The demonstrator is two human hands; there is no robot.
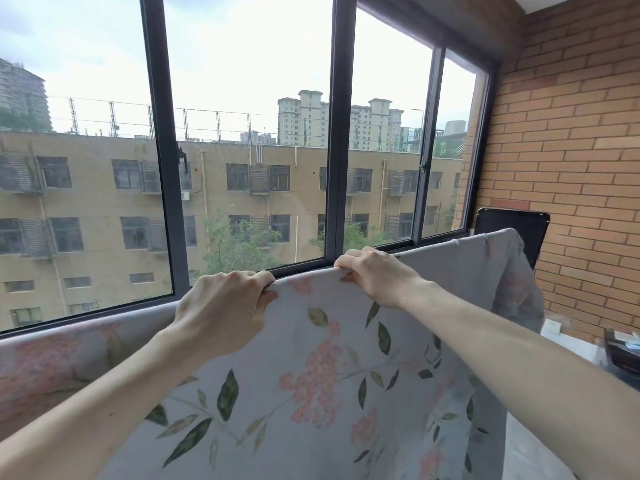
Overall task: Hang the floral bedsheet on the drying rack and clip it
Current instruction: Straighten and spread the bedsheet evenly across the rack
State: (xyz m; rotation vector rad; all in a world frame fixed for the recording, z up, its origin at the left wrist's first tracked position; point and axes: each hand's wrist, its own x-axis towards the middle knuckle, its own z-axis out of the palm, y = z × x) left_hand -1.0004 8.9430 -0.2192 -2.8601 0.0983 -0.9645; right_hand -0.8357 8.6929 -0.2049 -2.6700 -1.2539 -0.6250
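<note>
Windowed brick balcony; both hands, left (221, 306) and right (375, 275), pinch the sheet (329, 375) top edge mid-frame, still hanging it. Rack's hidden; clips probably come next.

A hidden rail carries the floral bedsheet (329, 368), draped over its top

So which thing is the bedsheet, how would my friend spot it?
Look below the big dark-framed window, beside the brick wall. A wide cloth stretches across there, its top edge gripped by the left hand and right hand. That is the bedsheet: pale grey with pink blossoms and green leaves, the only patterned thing there.
</note>
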